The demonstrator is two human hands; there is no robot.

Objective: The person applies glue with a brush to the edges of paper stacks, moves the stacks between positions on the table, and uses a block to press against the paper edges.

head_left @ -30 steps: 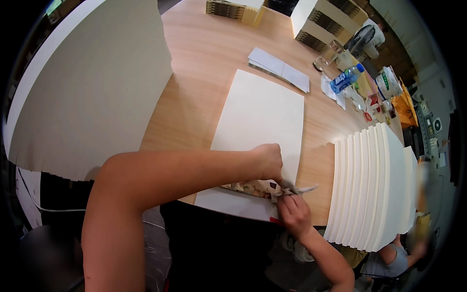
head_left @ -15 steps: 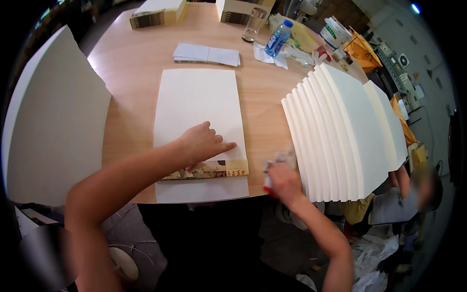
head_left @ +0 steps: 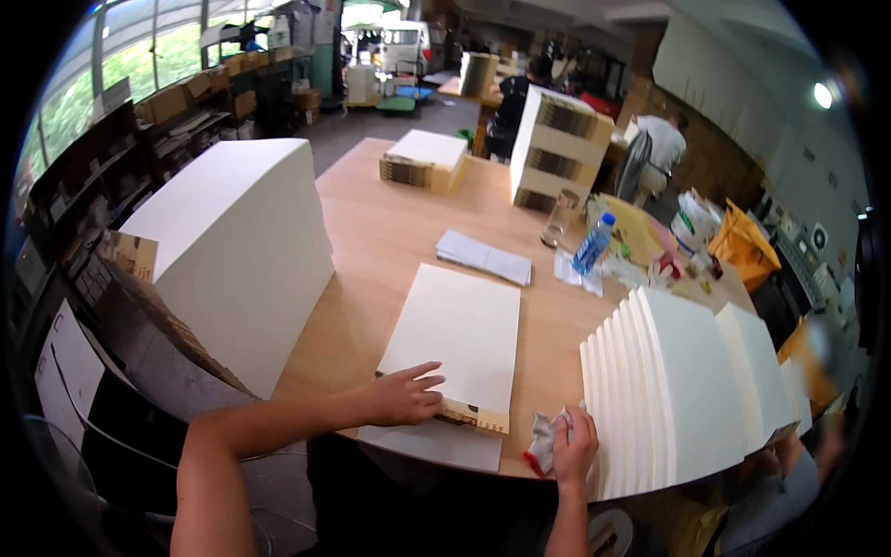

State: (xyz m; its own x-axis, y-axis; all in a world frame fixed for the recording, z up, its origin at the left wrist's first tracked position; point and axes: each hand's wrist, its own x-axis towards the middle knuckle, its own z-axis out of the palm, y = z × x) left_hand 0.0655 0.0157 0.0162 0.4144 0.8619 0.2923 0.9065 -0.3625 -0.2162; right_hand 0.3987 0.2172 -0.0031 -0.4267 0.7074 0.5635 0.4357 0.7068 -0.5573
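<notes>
A white paper sheet or stack (head_left: 459,325) lies in front of me, with a narrow printed strip (head_left: 478,417) in tan and brown across its near end. My left hand (head_left: 406,394) rests over this strip, fingers stretched and a little apart, hiding part of it. Beneath, another pale sheet (head_left: 436,447) sticks out toward the table's near edge. To the right, my right hand (head_left: 576,446) is closed on a crumpled grey-white cloth (head_left: 544,434) with a red edge. It is right beside a fanned row of thick white paper blocks (head_left: 687,390).
A tall white paper stack (head_left: 241,251) stands at the left. Beyond the sheet lie folded white papers (head_left: 483,257), a blue-labelled water bottle (head_left: 593,243) and a glass tumbler (head_left: 560,219). Further stacks (head_left: 564,148) stand at the table's far end. Other people are nearby, one at the right edge.
The view has swung up and to the left, showing more of the room. My left hand stays over the printed strip, its fingers shifted. My right hand still holds the cloth, now beside the paper blocks.
</notes>
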